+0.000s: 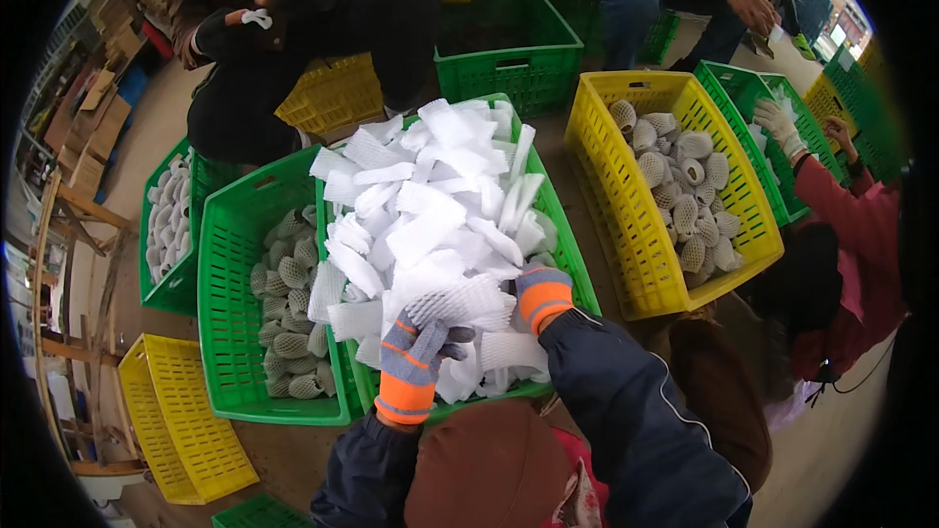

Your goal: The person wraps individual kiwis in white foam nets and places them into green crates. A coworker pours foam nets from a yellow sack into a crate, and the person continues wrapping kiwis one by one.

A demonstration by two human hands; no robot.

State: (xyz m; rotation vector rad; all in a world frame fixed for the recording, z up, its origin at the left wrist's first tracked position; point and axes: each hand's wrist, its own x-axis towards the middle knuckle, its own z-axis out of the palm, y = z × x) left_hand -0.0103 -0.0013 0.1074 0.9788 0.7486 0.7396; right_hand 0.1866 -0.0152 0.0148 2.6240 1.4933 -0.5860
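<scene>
A green plastic crate [568, 264] before me is heaped with white foam net sleeves [433, 198]. My left hand [414, 359], in a grey and orange knit glove, is at the near side of the heap. It grips one foam net sleeve [466, 302], whose mesh is spread wide over the fingertips. My right hand [543, 295], gloved alike, reaches into the heap by the crate's right wall. Its fingertips are hidden among the sleeves, so its grip does not show. Close against the left side stands another green crate [275, 411] with several net-wrapped items [293, 308] in it.
To the right, a yellow crate [660, 301] holds several net-wrapped pieces [689, 191]. A smaller green crate [169, 286] of wrapped items and yellow crates [183, 425] stand left. People sit opposite, one with a hand [752, 9] low; a co-worker's gloved hand [779, 128] is at far right.
</scene>
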